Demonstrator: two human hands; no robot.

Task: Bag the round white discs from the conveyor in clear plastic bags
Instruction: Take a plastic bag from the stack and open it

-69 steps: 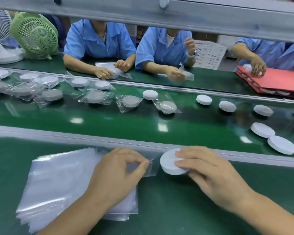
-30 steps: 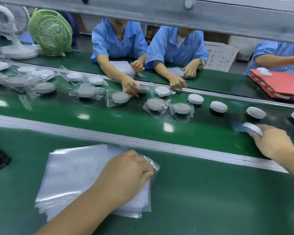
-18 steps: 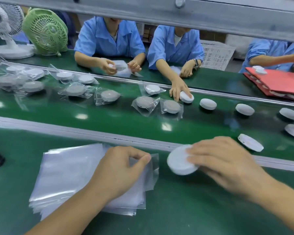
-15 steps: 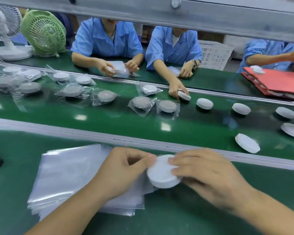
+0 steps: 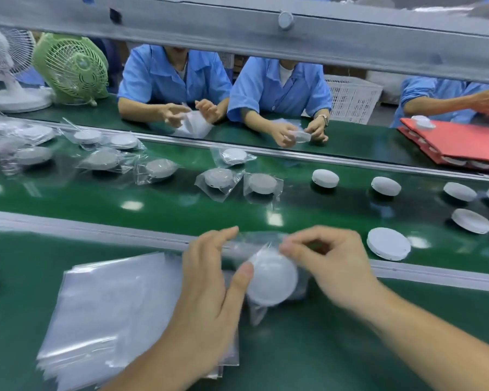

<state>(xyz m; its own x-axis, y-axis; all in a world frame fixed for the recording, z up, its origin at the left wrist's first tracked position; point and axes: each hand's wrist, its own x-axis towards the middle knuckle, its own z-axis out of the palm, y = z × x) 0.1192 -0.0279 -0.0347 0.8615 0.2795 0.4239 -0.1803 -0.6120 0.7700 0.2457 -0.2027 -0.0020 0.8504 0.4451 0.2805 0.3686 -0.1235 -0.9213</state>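
Green bench, left hand gripping bagged disc, right hand pinching bag

bare forearms — bare hands

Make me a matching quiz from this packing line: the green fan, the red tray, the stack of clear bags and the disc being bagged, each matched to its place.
1 green fan
2 red tray
3 stack of clear bags
4 bagged disc

A under the left hand
B beyond the belt, far left
C beyond the belt, far right
D pinched by the right hand

Pairs: 1-B, 2-C, 3-A, 4-D
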